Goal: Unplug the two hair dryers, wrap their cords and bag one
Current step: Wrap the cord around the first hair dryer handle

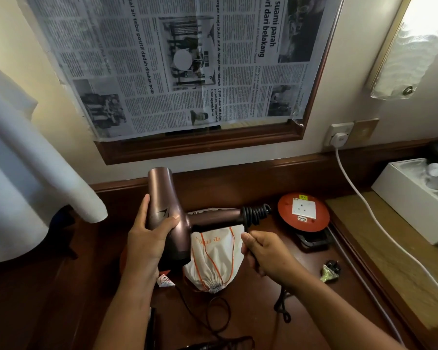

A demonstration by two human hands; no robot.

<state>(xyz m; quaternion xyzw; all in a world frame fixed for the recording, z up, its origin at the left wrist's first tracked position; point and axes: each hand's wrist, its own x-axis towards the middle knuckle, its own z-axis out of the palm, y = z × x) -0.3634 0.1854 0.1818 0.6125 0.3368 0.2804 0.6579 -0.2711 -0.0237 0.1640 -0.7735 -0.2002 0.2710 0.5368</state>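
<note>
The left hand is gripping the barrel of the dryer, fingers curled round it and thumb pressing on its side, holding it in the air over the dark wooden desk with the handle pointing right. The dryer is looking hard, smooth and probably a little slick, with most weight likely in the barrel, so the barrel is the sound place to hold; a pale mark is showing on its side, too small to read. Below it a white drawstring bag is lying on the desk, soft and light, its orange lettering too creased to make out. Further right, the cord is sitting in tight black coils at the handle's end, and the right hand is closing in a fist on the slack, pulling it taut; it looks springy and may loosen if released. The red reel beyond is carrying a socket with an unreadable label. A white plug is sitting in the wall socket far right. The newspaper above is showing "suami parah" and "Masjid Nur Hidayah".
</note>
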